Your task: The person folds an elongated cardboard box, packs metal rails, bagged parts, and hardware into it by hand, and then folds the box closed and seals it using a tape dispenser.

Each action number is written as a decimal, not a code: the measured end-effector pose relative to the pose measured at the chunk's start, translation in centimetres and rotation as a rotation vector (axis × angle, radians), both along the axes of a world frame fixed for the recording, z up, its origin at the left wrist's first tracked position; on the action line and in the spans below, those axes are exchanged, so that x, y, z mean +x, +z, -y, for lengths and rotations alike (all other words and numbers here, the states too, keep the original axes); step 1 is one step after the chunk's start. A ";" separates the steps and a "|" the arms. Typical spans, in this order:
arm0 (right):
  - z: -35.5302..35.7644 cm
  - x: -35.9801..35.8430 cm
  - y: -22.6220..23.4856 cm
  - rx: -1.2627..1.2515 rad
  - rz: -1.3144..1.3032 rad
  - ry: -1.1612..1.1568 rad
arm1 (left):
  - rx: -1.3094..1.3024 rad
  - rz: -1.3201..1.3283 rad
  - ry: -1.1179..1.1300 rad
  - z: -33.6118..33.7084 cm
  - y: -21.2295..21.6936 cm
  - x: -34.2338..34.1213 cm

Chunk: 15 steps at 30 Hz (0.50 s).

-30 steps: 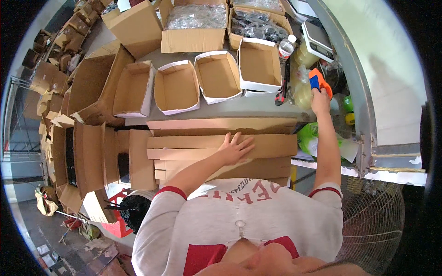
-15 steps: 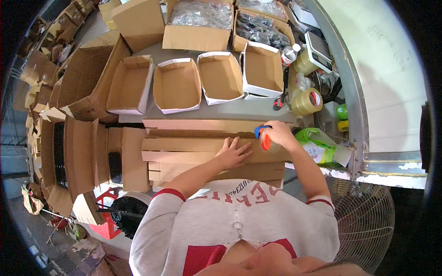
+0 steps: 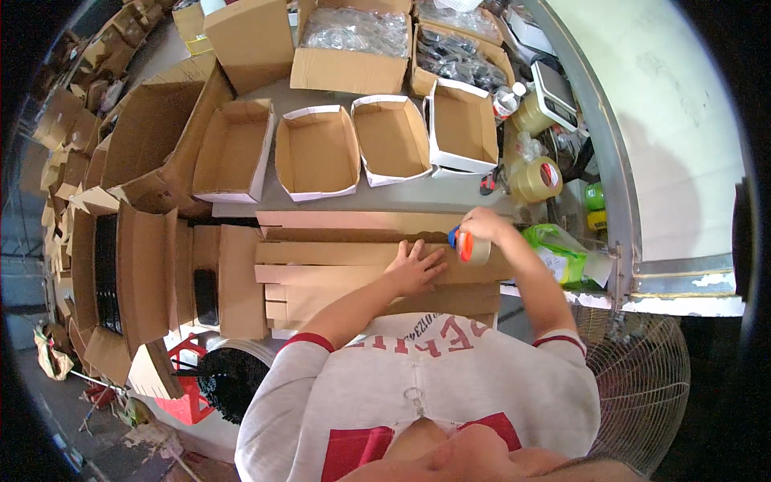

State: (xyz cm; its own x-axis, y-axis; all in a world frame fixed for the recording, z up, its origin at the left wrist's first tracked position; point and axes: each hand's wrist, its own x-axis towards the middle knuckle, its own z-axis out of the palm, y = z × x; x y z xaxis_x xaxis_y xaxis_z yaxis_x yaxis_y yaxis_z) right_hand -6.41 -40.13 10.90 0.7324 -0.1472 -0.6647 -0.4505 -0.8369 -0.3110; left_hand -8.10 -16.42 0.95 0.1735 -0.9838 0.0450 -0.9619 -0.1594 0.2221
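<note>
A grey counter (image 3: 377, 197) crowded with cardboard runs across a cluttered workroom, with brown cartons (image 3: 60, 120) heaped beyond it at the far left and a round wire fan guard (image 3: 642, 394) at the lower right. Close to the person lies a long brown cardboard box (image 3: 337, 254), its flaps running left to right. The person's left hand (image 3: 417, 267) rests palm down on this box, fingers spread wide and holding nothing. The right hand (image 3: 483, 224) has its fingers closed around an orange-and-blue handheld tape dispenser (image 3: 466, 246), which is over the right part of the box, just beside the left hand; whether it touches the cardboard cannot be told. Behind the box stand four shallow open cardboard trays (image 3: 319, 153), brown inside and white outside, set side by side. To their right lie a red-and-black cutter (image 3: 487, 183) and a thick roll of clear yellowish tape (image 3: 530, 181), while a green-and-white plastic bag (image 3: 562, 255) sits past the box's right end. Farther back, an open brown carton (image 3: 353, 71) holds clear plastic packaging (image 3: 353, 32). A large empty brown carton (image 3: 152, 116) stands open, tilted, at the left of the trays.
</note>
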 end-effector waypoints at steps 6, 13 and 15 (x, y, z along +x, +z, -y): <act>-6.1 -11.9 -0.8 -0.041 0.746 -0.188 | 0.042 0.013 0.021 0.3 -0.3 0.5; -10.0 -24.9 -2.6 0.079 0.604 -0.325 | 0.096 0.037 0.016 0.8 0.0 0.0; -9.6 -23.7 -4.2 0.095 0.651 -0.361 | 0.098 0.049 -0.006 1.0 0.4 0.0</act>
State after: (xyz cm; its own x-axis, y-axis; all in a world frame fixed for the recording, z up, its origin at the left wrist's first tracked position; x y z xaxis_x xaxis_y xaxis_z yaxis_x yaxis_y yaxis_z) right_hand -30.12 -30.50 6.70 0.8992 -0.4159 -0.1359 -0.3921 -0.6282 -0.6721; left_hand -8.14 -17.43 1.34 0.1676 -0.9849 -0.0433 -0.9722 -0.1724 0.1585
